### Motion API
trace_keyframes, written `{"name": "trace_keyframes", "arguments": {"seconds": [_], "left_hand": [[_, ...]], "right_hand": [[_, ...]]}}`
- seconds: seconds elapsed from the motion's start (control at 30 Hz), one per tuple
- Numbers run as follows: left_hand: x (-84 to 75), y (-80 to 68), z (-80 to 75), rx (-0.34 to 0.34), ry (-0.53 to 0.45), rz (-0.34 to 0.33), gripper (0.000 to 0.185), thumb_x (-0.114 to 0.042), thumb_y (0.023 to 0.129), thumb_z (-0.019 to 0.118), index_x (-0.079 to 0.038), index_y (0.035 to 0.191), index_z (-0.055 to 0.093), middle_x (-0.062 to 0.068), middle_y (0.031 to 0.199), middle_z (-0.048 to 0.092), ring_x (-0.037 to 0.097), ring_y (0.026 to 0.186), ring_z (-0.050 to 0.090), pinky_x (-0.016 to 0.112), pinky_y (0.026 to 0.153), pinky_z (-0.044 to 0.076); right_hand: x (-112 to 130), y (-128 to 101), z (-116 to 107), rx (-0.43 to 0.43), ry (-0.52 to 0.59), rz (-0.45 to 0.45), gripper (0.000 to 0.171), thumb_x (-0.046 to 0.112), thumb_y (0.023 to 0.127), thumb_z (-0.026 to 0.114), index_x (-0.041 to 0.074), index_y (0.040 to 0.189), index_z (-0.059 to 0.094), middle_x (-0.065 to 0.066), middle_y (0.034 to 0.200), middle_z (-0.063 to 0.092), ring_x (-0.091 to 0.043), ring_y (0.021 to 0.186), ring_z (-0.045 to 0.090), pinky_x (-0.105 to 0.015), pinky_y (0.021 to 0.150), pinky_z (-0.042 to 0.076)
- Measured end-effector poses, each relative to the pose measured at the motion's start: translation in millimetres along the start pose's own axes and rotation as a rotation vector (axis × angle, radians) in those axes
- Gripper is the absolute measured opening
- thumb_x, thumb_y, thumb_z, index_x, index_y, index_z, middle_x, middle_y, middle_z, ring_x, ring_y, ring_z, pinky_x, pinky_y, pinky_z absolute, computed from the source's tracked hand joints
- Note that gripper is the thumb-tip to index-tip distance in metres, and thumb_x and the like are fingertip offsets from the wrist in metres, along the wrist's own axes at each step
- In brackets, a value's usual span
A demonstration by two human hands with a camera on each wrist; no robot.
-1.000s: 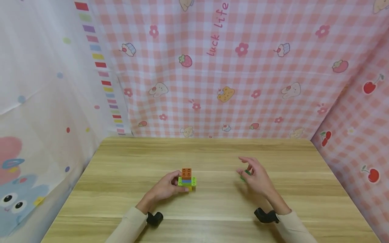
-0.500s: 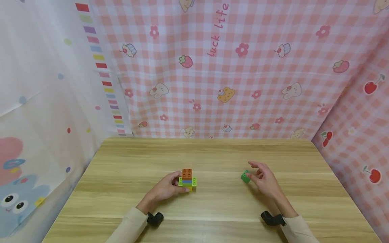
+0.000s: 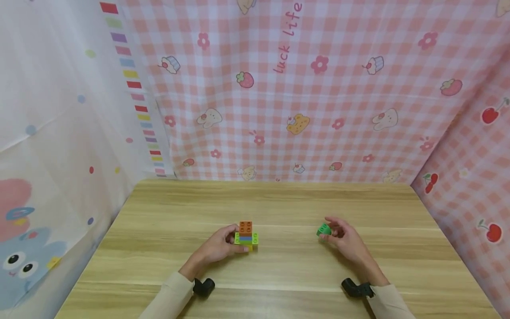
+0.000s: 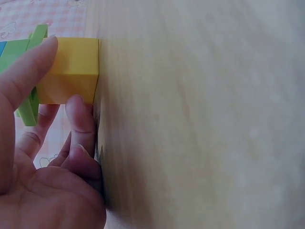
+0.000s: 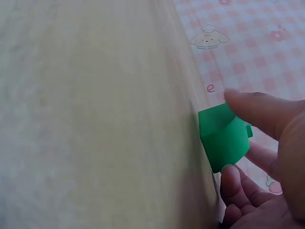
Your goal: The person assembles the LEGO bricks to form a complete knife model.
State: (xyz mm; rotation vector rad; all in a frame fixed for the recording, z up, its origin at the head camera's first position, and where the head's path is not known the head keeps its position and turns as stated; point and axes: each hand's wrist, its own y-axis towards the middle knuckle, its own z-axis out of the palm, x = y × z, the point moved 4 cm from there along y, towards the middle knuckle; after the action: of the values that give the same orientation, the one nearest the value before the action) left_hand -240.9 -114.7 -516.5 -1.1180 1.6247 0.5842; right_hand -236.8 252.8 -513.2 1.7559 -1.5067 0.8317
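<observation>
A small stack of bricks (image 3: 246,235), orange on top, then light green, blue and yellow, stands on the wooden table (image 3: 279,274). My left hand (image 3: 217,246) grips its base from the left; in the left wrist view the thumb and fingers (image 4: 81,119) pinch the yellow bottom brick (image 4: 71,69). My right hand (image 3: 344,241) holds a dark green brick (image 3: 323,230) between thumb and fingers at the table surface, to the right of the stack. The right wrist view shows that green brick (image 5: 223,136) pinched, tilted on its edge.
Pink checked cloth (image 3: 318,88) hangs behind and to the right of the table, a white patterned sheet (image 3: 59,133) to the left. Bare wood lies between the stack and the green brick and along the table's back.
My right hand has drawn back to the right and closed its fingers round the green brick, which is now tipped up. The left hand and the stack have stayed put.
</observation>
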Motion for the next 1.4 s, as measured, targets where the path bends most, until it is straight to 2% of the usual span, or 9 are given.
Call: {"name": "trace_keyframes", "arguments": {"seconds": [0.17, 0.3, 0.63, 0.87, 0.93, 1.2, 1.4], "left_hand": [[-0.6, -2.6, -1.3, 0.009, 0.001, 0.002, 0.035, -0.029, 0.075, 0.078, -0.017, 0.101, 0.058, 0.005, 0.092, 0.06, 0.019, 0.08, 0.049, 0.03, 0.071, 0.04], [-1.4, -2.5, -1.5, 0.012, 0.003, 0.009, 0.034, -0.029, 0.075, 0.078, -0.018, 0.101, 0.058, 0.005, 0.091, 0.059, 0.018, 0.08, 0.048, 0.03, 0.071, 0.04], [-2.1, -1.8, -1.4, -0.003, 0.004, 0.008, 0.03, -0.019, 0.077, 0.076, -0.015, 0.1, 0.058, 0.004, 0.087, 0.056, 0.018, 0.077, 0.046, 0.029, 0.067, 0.038], [-27.7, -14.2, -2.3, -0.003, -0.004, 0.011, 0.026, -0.014, 0.079, 0.075, -0.012, 0.098, 0.058, 0.005, 0.085, 0.055, 0.02, 0.076, 0.045, 0.028, 0.067, 0.038], [-29.2, -15.1, -2.5, -0.001, -0.007, 0.012, 0.026, -0.015, 0.078, 0.075, -0.013, 0.099, 0.058, 0.004, 0.085, 0.056, 0.019, 0.076, 0.045, 0.028, 0.067, 0.038], [-26.0, -14.4, -1.3, -0.003, -0.009, 0.004, 0.027, -0.015, 0.078, 0.076, -0.013, 0.099, 0.058, 0.004, 0.084, 0.055, 0.019, 0.076, 0.045, 0.028, 0.067, 0.038], [-27.1, -14.1, -1.0, 0.003, -0.018, 0.016, 0.027, -0.014, 0.078, 0.075, -0.012, 0.099, 0.058, 0.005, 0.087, 0.056, 0.021, 0.078, 0.046, 0.029, 0.069, 0.038]], "right_hand": [[1, 1, 4, 0.002, -0.02, -0.031, 0.057, 0.019, 0.079, 0.075, 0.005, 0.129, 0.05, -0.009, 0.1, 0.057, -0.016, 0.081, 0.049, -0.023, 0.068, 0.042], [3, 0, 5, -0.039, -0.051, -0.058, 0.051, 0.015, 0.08, 0.074, 0.005, 0.125, 0.054, -0.008, 0.094, 0.056, -0.015, 0.079, 0.048, -0.023, 0.067, 0.041], [2, 0, 7, -0.062, -0.086, -0.072, 0.045, 0.015, 0.081, 0.073, 0.009, 0.123, 0.058, -0.005, 0.088, 0.057, -0.013, 0.075, 0.048, -0.024, 0.065, 0.04], [3, 0, 7, -0.063, -0.087, -0.058, 0.045, 0.017, 0.081, 0.073, 0.009, 0.123, 0.058, -0.005, 0.087, 0.057, -0.013, 0.075, 0.048, -0.024, 0.065, 0.039], [4, -1, 7, -0.06, -0.085, -0.046, 0.046, 0.017, 0.081, 0.073, 0.009, 0.123, 0.058, -0.005, 0.087, 0.057, -0.014, 0.075, 0.048, -0.024, 0.064, 0.04], [16, 3, 8, -0.039, -0.034, -0.022, 0.049, 0.017, 0.083, 0.071, 0.012, 0.129, 0.054, -0.008, 0.102, 0.058, -0.018, 0.079, 0.051, -0.024, 0.059, 0.044], [43, 12, 9, -0.032, 0.009, -0.086, 0.048, 0.017, 0.083, 0.071, 0.012, 0.128, 0.054, -0.007, 0.107, 0.058, -0.019, 0.08, 0.054, -0.025, 0.059, 0.046]]}}
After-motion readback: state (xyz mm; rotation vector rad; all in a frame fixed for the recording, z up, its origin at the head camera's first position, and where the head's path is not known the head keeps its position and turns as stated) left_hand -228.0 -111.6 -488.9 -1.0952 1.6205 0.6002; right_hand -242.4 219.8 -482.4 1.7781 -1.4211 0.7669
